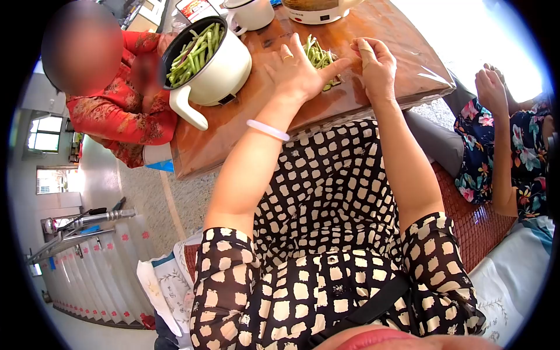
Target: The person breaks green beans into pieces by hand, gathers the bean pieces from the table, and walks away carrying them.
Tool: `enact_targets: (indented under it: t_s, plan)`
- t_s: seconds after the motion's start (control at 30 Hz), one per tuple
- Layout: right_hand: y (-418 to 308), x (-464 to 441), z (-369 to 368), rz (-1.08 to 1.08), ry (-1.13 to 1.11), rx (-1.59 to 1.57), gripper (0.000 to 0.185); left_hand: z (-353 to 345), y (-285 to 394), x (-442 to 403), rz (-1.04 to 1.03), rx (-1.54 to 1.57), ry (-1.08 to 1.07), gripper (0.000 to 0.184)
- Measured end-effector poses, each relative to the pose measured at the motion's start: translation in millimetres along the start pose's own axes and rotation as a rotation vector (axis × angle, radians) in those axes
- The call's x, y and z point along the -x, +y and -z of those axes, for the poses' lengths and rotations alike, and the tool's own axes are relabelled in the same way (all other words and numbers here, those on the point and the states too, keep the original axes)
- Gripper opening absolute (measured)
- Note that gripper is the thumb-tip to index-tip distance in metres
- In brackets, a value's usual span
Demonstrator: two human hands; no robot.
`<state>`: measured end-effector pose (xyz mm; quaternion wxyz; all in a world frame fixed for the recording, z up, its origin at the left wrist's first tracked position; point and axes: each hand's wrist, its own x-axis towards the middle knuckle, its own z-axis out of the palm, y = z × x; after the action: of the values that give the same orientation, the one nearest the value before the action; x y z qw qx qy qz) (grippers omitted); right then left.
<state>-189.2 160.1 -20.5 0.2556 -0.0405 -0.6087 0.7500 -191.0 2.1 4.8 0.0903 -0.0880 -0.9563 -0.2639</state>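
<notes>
My left hand [296, 73], with a ring and a pale bangle, is held over the table with its fingers spread and nothing in them. Just beyond it lies a small pile of green bean-like stalks [318, 53], partly hidden by the hand. Several short trimmed bits [331, 85] rest near my left thumb. Right of the pile, my right hand [378, 69] is closed in a pinch; whatever is between its fingertips I cannot make out. A cream pot [224, 73] with a long handle stands to the left, filled with more green stalks [198, 53].
The wooden table [268, 131] has a clear plastic cover. At its far side stand a white enamel mug [252, 14] and an electric kettle [312, 13]. One person in a red patterned top [125, 116] sits left, another in floral clothing [487, 146] sits right.
</notes>
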Motion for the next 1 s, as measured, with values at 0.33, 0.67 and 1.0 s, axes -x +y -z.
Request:
enact_targets:
  t_s: [0.33,0.67,1.0]
  plan:
    - [-8.7,7.9,-2.2,-0.046,-0.043,0.02,0.014,-9.4,20.8,3.6,0.006,-0.28,0.053,0.119]
    - [-5.3,7.0,0.0,0.024,-0.024,0.094,0.013,-29.6,2.7,-4.4,-0.205,-0.238,0.192,0.078]
    - [-14.3,13.7,-0.4,0.019,-0.017,0.084,0.017,-27.8,6.3,-6.2,-0.35,-0.284,0.218,0.043]
